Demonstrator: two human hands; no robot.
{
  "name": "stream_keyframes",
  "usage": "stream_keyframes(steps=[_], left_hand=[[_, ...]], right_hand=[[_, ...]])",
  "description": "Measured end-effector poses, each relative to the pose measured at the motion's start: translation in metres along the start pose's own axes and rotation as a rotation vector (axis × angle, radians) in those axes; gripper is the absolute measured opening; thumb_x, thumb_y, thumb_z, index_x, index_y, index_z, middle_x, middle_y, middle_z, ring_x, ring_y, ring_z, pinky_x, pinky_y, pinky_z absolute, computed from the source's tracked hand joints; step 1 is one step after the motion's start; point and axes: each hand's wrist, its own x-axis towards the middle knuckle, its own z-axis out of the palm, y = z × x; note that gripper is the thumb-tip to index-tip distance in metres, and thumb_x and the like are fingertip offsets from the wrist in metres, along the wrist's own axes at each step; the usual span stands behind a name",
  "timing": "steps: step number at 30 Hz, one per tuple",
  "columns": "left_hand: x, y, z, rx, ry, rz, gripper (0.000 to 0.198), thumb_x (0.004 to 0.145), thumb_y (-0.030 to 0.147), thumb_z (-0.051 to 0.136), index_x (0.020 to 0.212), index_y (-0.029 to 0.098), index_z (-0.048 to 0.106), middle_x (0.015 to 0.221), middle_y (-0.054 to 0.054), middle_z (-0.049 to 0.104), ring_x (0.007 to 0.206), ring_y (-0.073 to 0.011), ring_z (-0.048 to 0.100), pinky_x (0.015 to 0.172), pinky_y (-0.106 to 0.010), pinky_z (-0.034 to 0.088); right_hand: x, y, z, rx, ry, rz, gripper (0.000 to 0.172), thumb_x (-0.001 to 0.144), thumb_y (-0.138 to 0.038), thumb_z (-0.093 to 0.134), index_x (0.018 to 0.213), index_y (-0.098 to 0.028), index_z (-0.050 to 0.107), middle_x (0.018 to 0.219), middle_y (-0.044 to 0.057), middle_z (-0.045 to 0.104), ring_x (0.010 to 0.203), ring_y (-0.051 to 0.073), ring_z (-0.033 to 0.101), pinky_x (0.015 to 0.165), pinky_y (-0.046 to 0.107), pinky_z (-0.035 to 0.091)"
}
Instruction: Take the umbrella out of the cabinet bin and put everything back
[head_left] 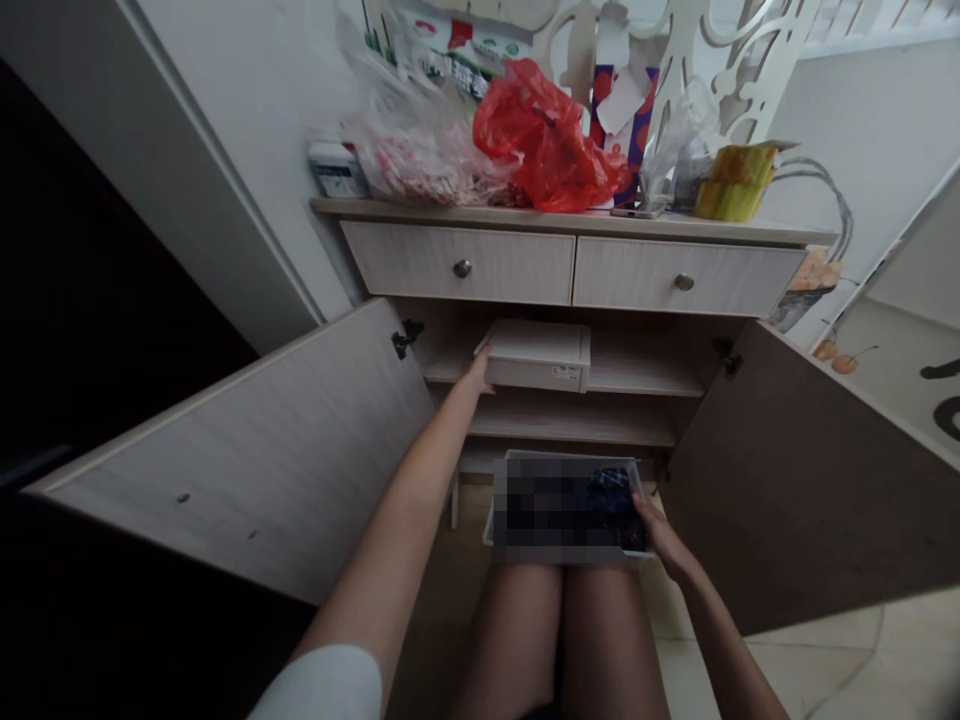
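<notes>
I face a low wooden cabinet (570,268) with both doors swung open. My left hand (478,372) reaches onto the upper shelf and grips the left end of a white rectangular box (538,356) that sits there. On the floor by my knees lies an open white bin (562,508) with dark contents, partly blurred out. My right hand (660,535) holds the bin's right rim, fingers curled over it.
The left door (247,450) and right door (787,480) stand wide at either side. Two shut drawers sit above the shelves. On top lie a red plastic bag (544,135), clear bags, a phone (637,211) and a yellow packet (735,180).
</notes>
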Motion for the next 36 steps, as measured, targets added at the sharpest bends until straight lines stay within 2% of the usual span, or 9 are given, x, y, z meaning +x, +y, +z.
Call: stream_keyframes(steps=[3, 6, 10, 14, 19, 22, 26, 31, 36], left_hand=[[-0.007, 0.003, 0.000, -0.199, -0.048, -0.222, 0.069, 0.099, 0.064, 0.027, 0.140, 0.011, 0.041, 0.123, -0.019, 0.062, 0.103, -0.0240, 0.066, 0.086, -0.039, 0.056], [-0.021, 0.002, -0.008, -0.486, -0.086, -0.370, 0.062, 0.093, 0.063, 0.044, 0.136, 0.019, 0.047, 0.119, -0.016, 0.064, 0.102, -0.0237, 0.066, 0.083, -0.037, 0.058], [-0.050, -0.018, -0.032, -0.717, -0.076, -0.409, 0.050, 0.086, 0.053, 0.065, 0.126, 0.024, 0.055, 0.109, -0.010, 0.065, 0.098, -0.0236, 0.065, 0.082, -0.039, 0.060], [-0.079, -0.047, -0.068, -0.853, -0.005, -0.446, 0.044, 0.081, 0.041, 0.072, 0.121, 0.028, 0.058, 0.107, -0.007, 0.063, 0.096, -0.0228, 0.063, 0.085, -0.045, 0.060], [-0.110, -0.074, -0.119, -0.901, -0.008, -0.400, 0.038, 0.084, 0.037, 0.067, 0.120, 0.026, 0.060, 0.106, -0.008, 0.063, 0.094, -0.0236, 0.064, 0.087, -0.051, 0.059], [-0.129, -0.086, -0.136, -0.907, -0.023, -0.395, 0.035, 0.087, 0.035, 0.061, 0.120, 0.024, 0.060, 0.102, -0.009, 0.064, 0.091, -0.0243, 0.064, 0.086, -0.053, 0.059], [-0.149, -0.097, -0.132, -0.906, -0.061, -0.389, 0.035, 0.087, 0.033, 0.060, 0.120, 0.023, 0.061, 0.102, -0.010, 0.065, 0.089, -0.0251, 0.065, 0.084, -0.054, 0.060], [-0.161, -0.097, -0.109, -0.910, -0.087, -0.408, 0.033, 0.086, 0.030, 0.060, 0.118, 0.021, 0.061, 0.102, -0.011, 0.066, 0.087, -0.0241, 0.065, 0.082, -0.052, 0.061], [-0.165, -0.092, -0.099, -0.923, -0.047, -0.376, 0.027, 0.086, 0.028, 0.061, 0.112, 0.021, 0.063, 0.104, -0.010, 0.065, 0.091, -0.0242, 0.065, 0.083, -0.051, 0.060]], right_hand=[[-0.003, -0.002, 0.002, 0.031, 0.030, -0.002, 0.084, 0.065, -0.090, 0.057, 0.119, -0.027, 0.073, 0.133, 0.005, 0.066, 0.141, 0.032, 0.043, 0.121, 0.046, 0.027], [-0.007, -0.002, 0.004, 0.086, 0.076, 0.008, 0.082, 0.062, -0.088, 0.063, 0.113, -0.026, 0.075, 0.127, 0.007, 0.069, 0.137, 0.034, 0.048, 0.117, 0.046, 0.033], [-0.009, -0.001, 0.004, 0.170, 0.172, 0.007, 0.070, 0.055, -0.080, 0.073, 0.097, -0.025, 0.078, 0.111, 0.006, 0.075, 0.122, 0.035, 0.059, 0.109, 0.047, 0.042], [-0.011, -0.003, -0.004, 0.213, 0.221, 0.003, 0.053, 0.054, -0.068, 0.078, 0.084, -0.025, 0.077, 0.095, 0.003, 0.078, 0.103, 0.034, 0.068, 0.095, 0.044, 0.051], [-0.021, -0.011, -0.040, 0.276, 0.365, 0.011, 0.046, 0.053, -0.055, 0.080, 0.085, -0.022, 0.076, 0.087, 0.004, 0.078, 0.083, 0.030, 0.071, 0.070, 0.037, 0.056], [-0.025, -0.020, -0.063, 0.318, 0.475, -0.008, 0.040, 0.054, -0.050, 0.079, 0.081, -0.020, 0.074, 0.084, 0.005, 0.077, 0.076, 0.027, 0.071, 0.061, 0.033, 0.055], [-0.020, -0.038, -0.069, 0.391, 0.626, -0.113, 0.038, 0.056, -0.045, 0.077, 0.085, -0.020, 0.074, 0.079, 0.002, 0.076, 0.071, 0.024, 0.070, 0.059, 0.030, 0.056], [0.002, -0.058, -0.048, 0.429, 0.753, -0.259, 0.051, 0.058, -0.049, 0.073, 0.099, -0.017, 0.074, 0.085, 0.002, 0.076, 0.080, 0.023, 0.071, 0.067, 0.031, 0.058], [0.013, -0.062, -0.046, 0.303, 0.733, -0.339, 0.057, 0.066, -0.052, 0.070, 0.110, -0.016, 0.074, 0.093, 0.004, 0.077, 0.088, 0.024, 0.071, 0.069, 0.030, 0.058]])
